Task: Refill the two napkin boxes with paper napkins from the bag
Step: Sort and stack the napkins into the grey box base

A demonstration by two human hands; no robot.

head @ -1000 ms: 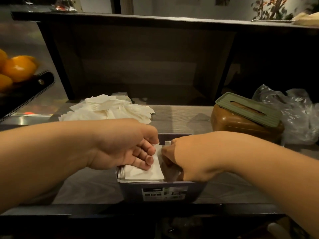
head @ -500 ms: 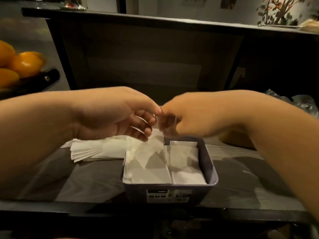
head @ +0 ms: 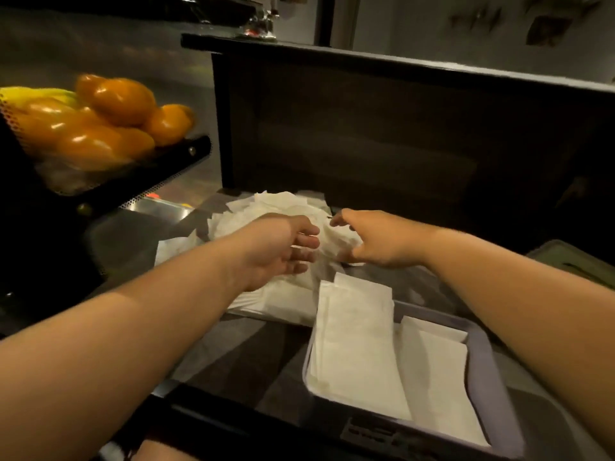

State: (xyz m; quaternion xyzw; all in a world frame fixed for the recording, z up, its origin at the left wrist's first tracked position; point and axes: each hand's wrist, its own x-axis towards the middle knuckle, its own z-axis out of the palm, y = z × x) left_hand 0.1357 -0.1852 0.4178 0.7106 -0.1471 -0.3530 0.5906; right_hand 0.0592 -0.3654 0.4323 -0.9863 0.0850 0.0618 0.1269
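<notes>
Both arms stretched forward over a dark wood-grain surface (head: 253, 367). Left hand (head: 279, 251) and right hand (head: 379, 241) side by side above a loose pile of napkins (head: 266, 207) at the far middle, palms turned toward each other. Left fingers (head: 307, 242) loosely bent and spread, holding nothing, just over the pile; whether touching the paper, cannot tell because of blur. Right fingers (head: 342, 217) relaxed too, thumb low near the right edge of the heap, no napkin clearly pinched. Near right, at the front edge of the surface, a grey napkin box (head: 496, 390), open-topped, label on its near wall. Inside, two flat stacks of folded napkins (head: 356, 347) lying side by side, the left stack higher and jutting past the far rim, the right one lower in the box. More folded napkins spread flat between the pile and the box. Far right, partly cut off by the right forearm, a green slotted lid (head: 575, 264) of a second box. Left, on a black perforated shelf (head: 139, 181), a heap of oranges (head: 113, 118) in netting. Behind everything, a dark upright cabinet back (head: 382, 134) under a higher ledge.
</notes>
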